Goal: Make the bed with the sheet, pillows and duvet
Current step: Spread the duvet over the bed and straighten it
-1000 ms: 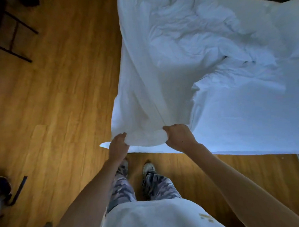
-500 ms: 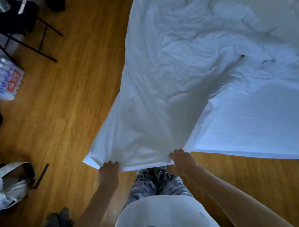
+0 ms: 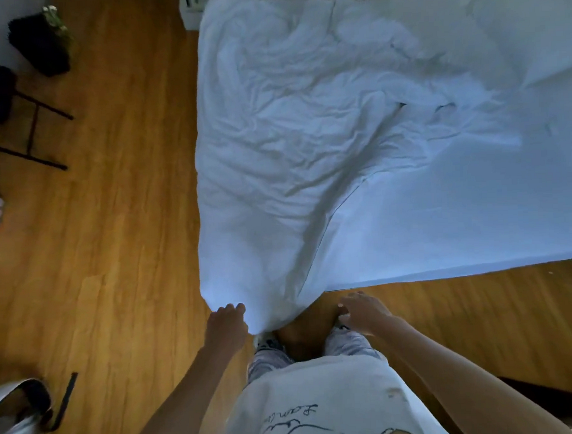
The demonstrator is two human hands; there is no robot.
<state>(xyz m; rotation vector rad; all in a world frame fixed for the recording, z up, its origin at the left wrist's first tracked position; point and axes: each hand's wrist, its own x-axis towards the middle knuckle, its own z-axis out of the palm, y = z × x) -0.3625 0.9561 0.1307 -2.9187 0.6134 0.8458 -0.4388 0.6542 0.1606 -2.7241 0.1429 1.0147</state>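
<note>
A crumpled white duvet (image 3: 291, 141) lies across the left half of the bed and hangs over the bed's near left corner down toward my feet. Under it a smooth white sheet (image 3: 458, 216) covers the mattress to the right. My left hand (image 3: 226, 324) grips the hanging corner of the duvet at its left edge. My right hand (image 3: 361, 310) hovers just right of the corner with fingers spread, holding nothing and apart from the fabric. No pillow can be made out.
Wooden floor (image 3: 108, 224) stretches to the left and in front of the bed. A black metal stand (image 3: 35, 129) with dark things on it is at the far left. A bag (image 3: 21, 412) lies at the lower left. My feet stand at the bed's corner.
My right hand has let go of the duvet edge and opened. The duvet corner has dropped from held-out to hanging over the bed's corner; my left hand still holds it.
</note>
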